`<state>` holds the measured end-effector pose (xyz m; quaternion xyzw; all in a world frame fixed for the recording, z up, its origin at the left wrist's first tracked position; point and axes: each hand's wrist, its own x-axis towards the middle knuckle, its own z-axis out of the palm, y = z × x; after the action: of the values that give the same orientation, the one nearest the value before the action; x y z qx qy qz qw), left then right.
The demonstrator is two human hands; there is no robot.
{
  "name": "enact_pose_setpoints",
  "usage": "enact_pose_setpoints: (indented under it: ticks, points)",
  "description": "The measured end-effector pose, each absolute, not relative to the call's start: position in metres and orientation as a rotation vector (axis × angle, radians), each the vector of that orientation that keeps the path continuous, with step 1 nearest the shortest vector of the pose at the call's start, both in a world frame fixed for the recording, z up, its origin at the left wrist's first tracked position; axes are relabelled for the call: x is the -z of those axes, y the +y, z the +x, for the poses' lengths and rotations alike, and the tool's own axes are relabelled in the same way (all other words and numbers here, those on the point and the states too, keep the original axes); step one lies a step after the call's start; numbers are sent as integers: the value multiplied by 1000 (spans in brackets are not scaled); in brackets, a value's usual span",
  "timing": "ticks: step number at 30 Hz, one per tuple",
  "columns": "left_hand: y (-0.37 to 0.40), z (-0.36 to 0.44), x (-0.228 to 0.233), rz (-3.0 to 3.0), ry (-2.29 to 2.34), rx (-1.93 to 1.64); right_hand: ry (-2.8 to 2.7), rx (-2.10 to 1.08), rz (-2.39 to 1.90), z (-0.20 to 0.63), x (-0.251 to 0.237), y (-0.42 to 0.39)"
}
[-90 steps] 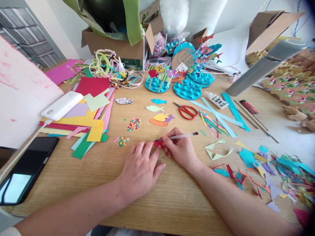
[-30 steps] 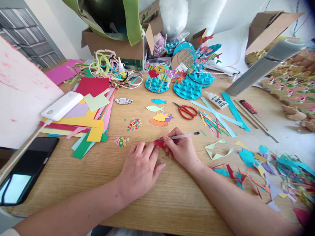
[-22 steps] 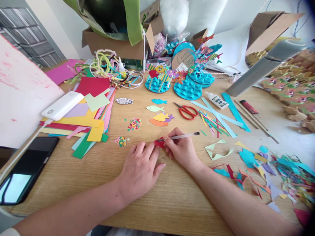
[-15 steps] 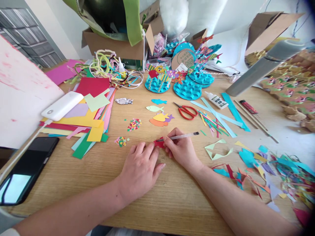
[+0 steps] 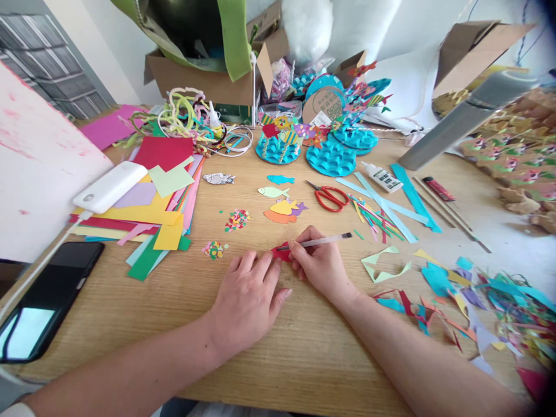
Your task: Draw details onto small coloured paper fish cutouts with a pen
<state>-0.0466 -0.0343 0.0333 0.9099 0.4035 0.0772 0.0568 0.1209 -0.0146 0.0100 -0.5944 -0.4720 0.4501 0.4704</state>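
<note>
Right now my right hand (image 5: 319,267) has its grip closed around the pen (image 5: 319,241), tip on the small red paper piece (image 5: 280,253) lying on the counter (image 5: 304,347) between both hands. My left hand (image 5: 247,301) lies flat, fingertips pinning the piece's edge — grasping nothing. I judge the risk is slippage: the scrap is tiny, so a hard stroke could drag or tear it, or send the line astray.
</note>
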Motion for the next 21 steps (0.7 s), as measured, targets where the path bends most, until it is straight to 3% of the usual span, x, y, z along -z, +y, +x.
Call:
enact_pose_setpoints:
  ticks: [21]
  points:
    - [-35,-47,-33,2751,1224,-223,-1146,-1102,-1454,120,-12,-15]
